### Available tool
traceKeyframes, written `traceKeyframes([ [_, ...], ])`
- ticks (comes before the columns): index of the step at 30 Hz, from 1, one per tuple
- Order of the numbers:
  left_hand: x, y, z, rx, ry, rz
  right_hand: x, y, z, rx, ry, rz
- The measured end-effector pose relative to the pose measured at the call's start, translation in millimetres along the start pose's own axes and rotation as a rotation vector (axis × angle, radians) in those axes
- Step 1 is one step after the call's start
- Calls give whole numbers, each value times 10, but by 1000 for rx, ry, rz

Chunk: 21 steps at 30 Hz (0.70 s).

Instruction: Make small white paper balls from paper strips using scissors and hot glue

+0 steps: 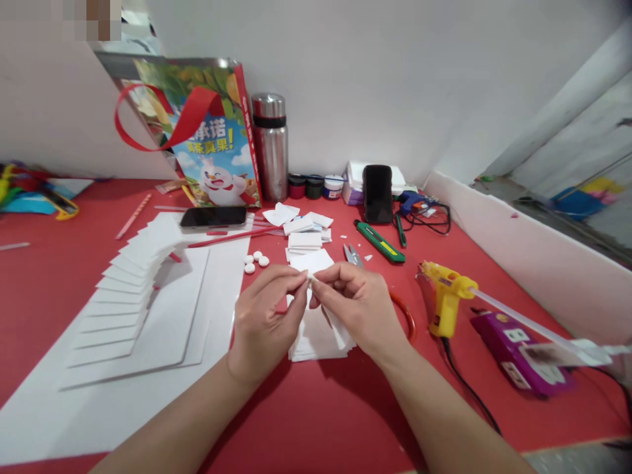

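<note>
My left hand [269, 313] and my right hand [356, 303] meet at the centre, each pinching a small white piece of paper [311, 277] between thumb and forefinger. The piece looks rolled or folded, but the fingers cover most of it. Below the hands lies a stack of white paper strips [316, 342], partly hidden by my right hand. Several small round white discs [249, 268] rest just beyond my left hand. Behind my right hand, scissors [353, 255] show their blades, and their orange handle [405, 313] comes out at its right.
At left, a stepped white card construction [121, 296] stands on a white sheet [39, 421]. A phone [213, 216], steel flask [272, 155] and gift bag [222, 158] are behind. To the right are a green cutter [380, 241], yellow glue gun [446, 296] and purple box [518, 355].
</note>
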<state>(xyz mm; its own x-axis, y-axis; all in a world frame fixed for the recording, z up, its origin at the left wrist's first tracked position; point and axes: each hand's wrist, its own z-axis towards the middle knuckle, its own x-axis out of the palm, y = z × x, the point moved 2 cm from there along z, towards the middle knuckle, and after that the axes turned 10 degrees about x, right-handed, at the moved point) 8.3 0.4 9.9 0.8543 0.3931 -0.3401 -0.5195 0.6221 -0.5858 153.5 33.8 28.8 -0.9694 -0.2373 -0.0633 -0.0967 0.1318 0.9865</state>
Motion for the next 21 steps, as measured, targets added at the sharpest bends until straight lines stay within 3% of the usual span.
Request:
traceKeyframes([
  [6, 10, 33, -65, 53, -12, -26, 1, 2, -11, -10, 0, 4],
  [12, 27, -16, 21, -65, 41, -174, -54, -16, 29, 33, -46, 64],
  [15, 35, 38, 70, -271, 100, -427, -82, -25, 62, 110, 20, 157],
  [18, 65, 130, 71, -594, 201, -799, -90, -34, 84, 191, 139, 257],
  [21, 88, 187, 59, -798, 218, -1036, -94, -52, 99, 242, 186, 298],
])
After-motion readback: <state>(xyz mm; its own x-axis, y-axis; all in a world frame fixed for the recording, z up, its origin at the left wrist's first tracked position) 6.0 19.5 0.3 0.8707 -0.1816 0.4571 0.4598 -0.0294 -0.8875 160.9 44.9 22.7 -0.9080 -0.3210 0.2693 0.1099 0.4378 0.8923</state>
